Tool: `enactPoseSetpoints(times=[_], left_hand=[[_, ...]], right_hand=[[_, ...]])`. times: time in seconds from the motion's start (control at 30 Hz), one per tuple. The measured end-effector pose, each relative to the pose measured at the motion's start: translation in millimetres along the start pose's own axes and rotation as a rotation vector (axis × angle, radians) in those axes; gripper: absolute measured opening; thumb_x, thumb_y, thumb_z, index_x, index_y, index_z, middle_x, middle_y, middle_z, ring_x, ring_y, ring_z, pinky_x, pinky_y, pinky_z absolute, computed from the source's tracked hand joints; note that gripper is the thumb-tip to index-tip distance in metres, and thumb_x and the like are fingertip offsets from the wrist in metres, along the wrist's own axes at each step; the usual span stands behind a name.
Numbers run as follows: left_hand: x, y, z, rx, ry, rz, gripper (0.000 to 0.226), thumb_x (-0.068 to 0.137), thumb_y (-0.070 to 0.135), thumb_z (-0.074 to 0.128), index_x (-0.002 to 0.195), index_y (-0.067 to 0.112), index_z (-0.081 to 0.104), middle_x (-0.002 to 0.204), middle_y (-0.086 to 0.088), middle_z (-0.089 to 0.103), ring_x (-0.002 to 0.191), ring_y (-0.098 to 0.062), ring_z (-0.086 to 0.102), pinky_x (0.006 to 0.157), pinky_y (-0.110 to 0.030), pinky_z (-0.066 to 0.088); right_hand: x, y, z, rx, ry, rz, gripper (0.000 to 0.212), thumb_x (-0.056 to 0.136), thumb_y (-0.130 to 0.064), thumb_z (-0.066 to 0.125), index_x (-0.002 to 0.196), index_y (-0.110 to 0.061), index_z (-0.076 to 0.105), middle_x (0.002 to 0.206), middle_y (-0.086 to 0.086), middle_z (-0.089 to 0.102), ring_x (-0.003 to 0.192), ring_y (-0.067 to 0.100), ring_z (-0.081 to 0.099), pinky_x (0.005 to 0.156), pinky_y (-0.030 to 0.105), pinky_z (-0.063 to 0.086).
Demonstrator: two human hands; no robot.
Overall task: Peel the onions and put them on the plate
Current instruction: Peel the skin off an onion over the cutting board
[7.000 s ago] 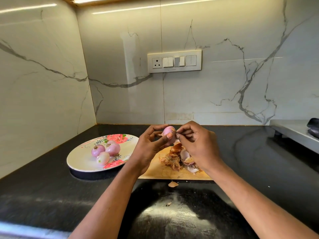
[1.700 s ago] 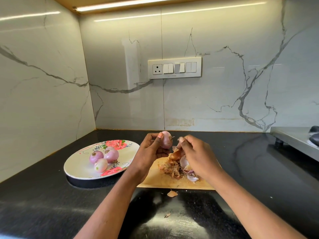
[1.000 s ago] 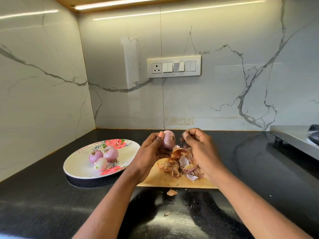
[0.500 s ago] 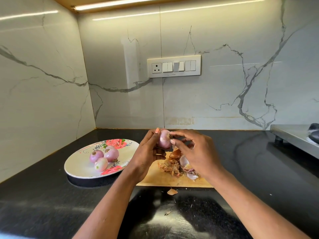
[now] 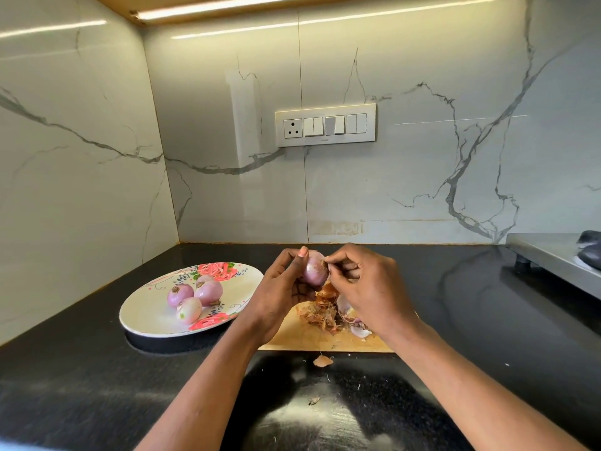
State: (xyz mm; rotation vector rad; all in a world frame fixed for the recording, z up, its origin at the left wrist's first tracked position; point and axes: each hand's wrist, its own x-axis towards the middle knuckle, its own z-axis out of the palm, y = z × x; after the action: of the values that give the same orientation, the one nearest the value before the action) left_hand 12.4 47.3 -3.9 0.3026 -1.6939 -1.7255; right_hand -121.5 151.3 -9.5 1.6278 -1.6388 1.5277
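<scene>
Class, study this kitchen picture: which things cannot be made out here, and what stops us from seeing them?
Head view:
- Onion: its near side, hidden by left hand and right hand.
- Cutting board: mostly covered by peels and both hands.
- Dark object on the steel stand: cut off by the right edge.

Single head view — looks forward-down, close over counter (image 5: 97, 385), facing corner walls.

A home kitchen: a black stone worktop (image 5: 97, 369) runs into a corner of marble-veined wall panels (image 5: 422, 177), with a socket-and-switch plate (image 5: 325, 125) above, strip lighting (image 5: 227, 9) overhead, and a steel stove edge (image 5: 553, 258) at the right.
</scene>
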Motion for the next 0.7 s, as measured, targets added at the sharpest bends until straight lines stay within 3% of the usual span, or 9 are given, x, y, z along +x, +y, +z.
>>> enactPoseSetpoints(times=[0.1,0.23,0.3,0.43,0.57,0.7], left_hand=[[-0.5,1.9,-1.6,-0.012,0.018,0.002,0.038,0.1,0.041,0.051,0.117,0.009,0.061,0.091,-0.01,0.071,0.075,-0.016,0.063,0.072,-0.029,0.053],[0.3,3.2,-5.9,-0.022,0.073,0.005,0.031,0.106,0.038,0.045,0.116,0.015,0.063,0.094,-0.009,0.071,0.081,-0.02,0.064,0.076,-0.031,0.054],[0.2,3.1,-6.6,-0.009,0.079,0.0,0.032,0.106,0.039,0.045,0.117,0.015,0.063,0.096,-0.01,0.07,0.082,-0.02,0.064,0.076,-0.031,0.054],[-0.4,3.7,-4.5,0.007,0.063,-0.015,0.035,0.106,0.04,0.045,0.12,0.012,0.061,0.088,-0.007,0.072,0.074,-0.014,0.065,0.073,-0.029,0.053],[-0.6,3.8,-3.9,0.015,0.036,-0.025,0.041,0.106,0.04,0.044,0.124,0.008,0.061,0.087,-0.007,0.071,0.074,-0.014,0.064,0.073,-0.031,0.053],[-0.1,4.1,-3.1,0.01,0.014,-0.033,0.045,0.105,0.042,0.046,0.124,0.005,0.063,0.089,-0.01,0.071,0.073,-0.015,0.062,0.073,-0.03,0.053]], right_hand=[[1.7,1.2,0.6,-0.006,-0.001,0.073,0.013,0.09,-0.002,0.072,0.097,-0.013,0.073,0.087,-0.005,0.072,0.079,0.004,0.068,0.069,0.018,0.056],[0.3,4.0,-3.4,-0.001,-0.077,0.163,0.014,0.099,-0.005,0.06,0.104,-0.013,0.07,0.087,-0.004,0.068,0.068,-0.005,0.064,0.056,0.005,0.042],[-0.5,6.0,-4.7,-0.015,-0.108,0.177,0.016,0.1,-0.005,0.059,0.108,-0.014,0.07,0.089,-0.005,0.069,0.073,-0.008,0.063,0.058,0.004,0.042],[2.3,1.9,-6.0,0.021,-0.123,0.178,0.027,0.096,0.0,0.062,0.113,-0.019,0.072,0.106,-0.008,0.071,0.095,-0.006,0.065,0.076,0.005,0.049],[2.7,-5.5,-5.5,0.085,-0.116,0.115,0.022,0.091,-0.015,0.075,0.112,-0.02,0.074,0.104,-0.012,0.074,0.094,-0.004,0.068,0.079,0.012,0.054],[3.0,-3.6,-4.5,0.1,-0.054,0.085,0.021,0.088,-0.015,0.078,0.108,-0.017,0.078,0.1,-0.008,0.077,0.09,0.0,0.072,0.079,0.024,0.06]])
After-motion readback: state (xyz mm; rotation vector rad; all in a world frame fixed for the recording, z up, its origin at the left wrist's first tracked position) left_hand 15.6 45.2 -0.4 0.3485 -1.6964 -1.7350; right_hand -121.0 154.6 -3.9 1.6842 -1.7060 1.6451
